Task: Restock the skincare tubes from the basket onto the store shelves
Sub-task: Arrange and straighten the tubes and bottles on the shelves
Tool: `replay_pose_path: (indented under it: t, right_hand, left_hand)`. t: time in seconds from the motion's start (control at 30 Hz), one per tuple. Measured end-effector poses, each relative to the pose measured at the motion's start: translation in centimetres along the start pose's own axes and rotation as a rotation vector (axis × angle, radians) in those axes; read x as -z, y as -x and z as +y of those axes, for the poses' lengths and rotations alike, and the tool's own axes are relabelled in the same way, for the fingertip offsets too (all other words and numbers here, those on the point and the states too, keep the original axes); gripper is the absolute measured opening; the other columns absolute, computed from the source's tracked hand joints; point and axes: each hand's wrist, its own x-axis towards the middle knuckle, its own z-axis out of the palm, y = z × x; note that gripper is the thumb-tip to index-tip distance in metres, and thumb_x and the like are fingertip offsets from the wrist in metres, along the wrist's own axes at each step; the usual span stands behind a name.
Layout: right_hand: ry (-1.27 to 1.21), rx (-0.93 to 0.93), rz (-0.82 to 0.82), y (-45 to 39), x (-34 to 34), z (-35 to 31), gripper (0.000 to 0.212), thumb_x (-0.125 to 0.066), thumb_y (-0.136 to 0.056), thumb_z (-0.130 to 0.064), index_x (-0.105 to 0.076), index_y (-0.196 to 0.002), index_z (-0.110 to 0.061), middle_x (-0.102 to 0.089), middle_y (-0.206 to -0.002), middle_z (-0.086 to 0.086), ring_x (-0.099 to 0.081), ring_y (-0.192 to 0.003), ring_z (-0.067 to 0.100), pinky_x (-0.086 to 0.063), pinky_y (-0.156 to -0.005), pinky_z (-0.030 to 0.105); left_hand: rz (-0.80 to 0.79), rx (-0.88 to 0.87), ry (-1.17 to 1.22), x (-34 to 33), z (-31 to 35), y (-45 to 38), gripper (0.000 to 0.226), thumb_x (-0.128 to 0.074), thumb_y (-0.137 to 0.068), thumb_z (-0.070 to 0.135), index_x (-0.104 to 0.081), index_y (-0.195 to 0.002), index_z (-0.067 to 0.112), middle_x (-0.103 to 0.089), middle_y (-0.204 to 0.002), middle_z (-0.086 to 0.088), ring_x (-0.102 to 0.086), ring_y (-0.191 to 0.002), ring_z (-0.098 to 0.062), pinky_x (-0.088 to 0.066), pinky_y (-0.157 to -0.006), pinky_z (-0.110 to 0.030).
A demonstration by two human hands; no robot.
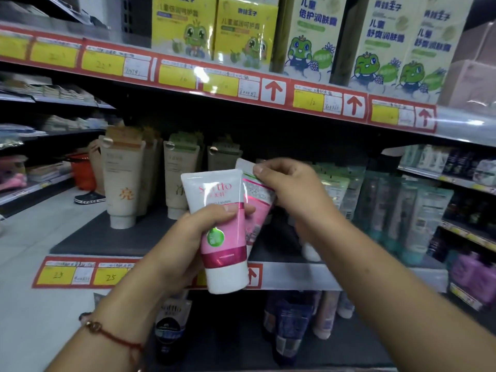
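My left hand (200, 234) grips a pink and white skincare tube (222, 237), cap end down, in front of the middle shelf (107, 237). Behind it a second pink tube (256, 200) leans to the right; my left fingers also wrap its lower part. My right hand (292, 189) pinches the flat top end of that second tube. Both tubes hover above the shelf's dark mat, in the gap between the beige tubes and the green ones. No basket shows near my hands.
Beige tubes (123, 183) stand at the shelf's left, teal and green tubes (402, 210) at its right. Boxed frog-print creams (241, 36) fill the upper shelf. Dark bottles (287, 331) sit below. An orange basket (83, 170) and someone's shoe (90, 197) are down the aisle at left.
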Motion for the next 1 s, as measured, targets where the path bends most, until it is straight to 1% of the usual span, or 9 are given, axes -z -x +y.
replay_pose_path:
  t: [0.2, 0.27, 0.33, 0.43, 0.5, 0.6, 0.7, 0.83, 1.0]
  right_hand:
    - [-0.273, -0.274, 0.124, -0.5, -1.5, 4.2, 0.049, -0.047, -0.093, -0.057, -0.071, -0.101, -0.015, -0.075, -0.098, 0.011, -0.069, -0.096, 0.029, -0.052, -0.084, 0.041]
    - [-0.023, -0.357, 0.126, -1.4, -2.5, 6.2, 0.055, -0.060, -0.078, -0.055, -0.066, -0.113, -0.013, -0.072, -0.107, 0.012, -0.067, -0.098, 0.028, -0.052, -0.084, 0.038]
    - [0.222, -0.414, 0.142, -2.7, -3.5, 8.5, 0.087, -0.067, -0.052, -0.051, -0.054, -0.127, -0.008, -0.067, -0.117, 0.012, -0.065, -0.104, 0.031, -0.054, -0.090, 0.042]
    - [0.305, -0.421, 0.234, -6.4, -4.1, 12.8, 0.107, -0.067, -0.041, -0.049, -0.043, -0.136, -0.005, -0.062, -0.124, 0.014, -0.062, -0.110, 0.033, -0.052, -0.094, 0.045]
    - [0.297, -0.413, 0.302, -7.7, -4.1, 13.9, 0.102, -0.068, -0.035, -0.050, -0.052, -0.126, -0.008, -0.068, -0.113, 0.015, -0.067, -0.100, 0.033, -0.056, -0.086, 0.046]
    - [0.276, -0.385, 0.367, -8.5, -4.0, 14.6, 0.070, -0.069, -0.041, -0.039, -0.061, -0.104, -0.008, -0.072, -0.093, 0.017, -0.071, -0.086, 0.033, -0.056, -0.070, 0.042]
    - [0.283, -0.354, 0.389, -6.8, -4.2, 12.3, 0.053, -0.069, -0.055, -0.034, -0.064, -0.101, -0.007, -0.072, -0.094, 0.015, -0.071, -0.088, 0.033, -0.059, -0.073, 0.043]
    - [0.379, -0.358, 0.371, -5.8, -4.1, 11.0, 0.059, -0.076, -0.068, -0.028, -0.051, -0.116, -0.006, -0.065, -0.113, 0.016, -0.065, -0.100, 0.035, -0.055, -0.083, 0.042]
    - [0.496, -0.398, 0.276, -5.5, -3.9, 10.7, 0.066, -0.072, -0.062, -0.047, -0.061, -0.115, -0.009, -0.065, -0.114, 0.016, -0.065, -0.099, 0.032, -0.055, -0.082, 0.037]
  left_hand:
    - [0.076, -0.053, 0.229, 0.2, 1.0, 0.2, 0.027, -0.056, -0.075, 0.025, -0.077, -0.076, 0.009, -0.073, -0.083, -0.009, -0.067, -0.067, -0.019, -0.058, -0.057, -0.030]
    - [0.104, -0.094, 0.284, 0.8, 1.6, 0.3, 0.028, -0.055, -0.077, 0.026, -0.079, -0.068, 0.013, -0.073, -0.082, -0.007, -0.067, -0.066, -0.019, -0.058, -0.059, -0.030]
    - [0.141, -0.125, 0.307, 1.5, 2.2, 0.3, 0.030, -0.055, -0.080, 0.027, -0.079, -0.067, 0.015, -0.074, -0.083, -0.007, -0.066, -0.068, -0.020, -0.059, -0.062, -0.032]
    - [0.188, -0.156, 0.325, 2.5, 2.5, 0.0, 0.026, -0.054, -0.085, 0.025, -0.075, -0.080, 0.012, -0.073, -0.089, -0.007, -0.065, -0.076, -0.023, -0.059, -0.069, -0.037]
    - [0.212, -0.169, 0.329, 3.1, 2.6, -0.2, 0.022, -0.054, -0.088, 0.025, -0.069, -0.091, 0.009, -0.072, -0.094, -0.008, -0.062, -0.084, -0.026, -0.056, -0.078, -0.041]
    - [0.228, -0.164, 0.332, 3.9, 2.9, -0.4, 0.031, -0.057, -0.083, 0.028, -0.065, -0.103, 0.006, -0.070, -0.102, -0.010, -0.056, -0.098, -0.032, -0.047, -0.094, -0.048]
    - [0.217, -0.151, 0.332, 4.7, 3.1, -0.3, 0.041, -0.058, -0.081, 0.031, -0.063, -0.112, 0.005, -0.070, -0.107, -0.012, -0.059, -0.098, -0.031, -0.055, -0.083, -0.043]
    - [0.207, -0.144, 0.334, 5.3, 3.2, -0.2, 0.048, -0.059, -0.079, 0.031, -0.060, -0.119, 0.004, -0.069, -0.111, -0.014, -0.061, -0.093, -0.030, -0.059, -0.074, -0.041]
    - [0.192, -0.145, 0.333, 5.1, 3.4, 0.1, 0.044, -0.058, -0.080, 0.030, -0.061, -0.116, 0.004, -0.070, -0.107, -0.012, -0.061, -0.091, -0.029, -0.059, -0.072, -0.040]
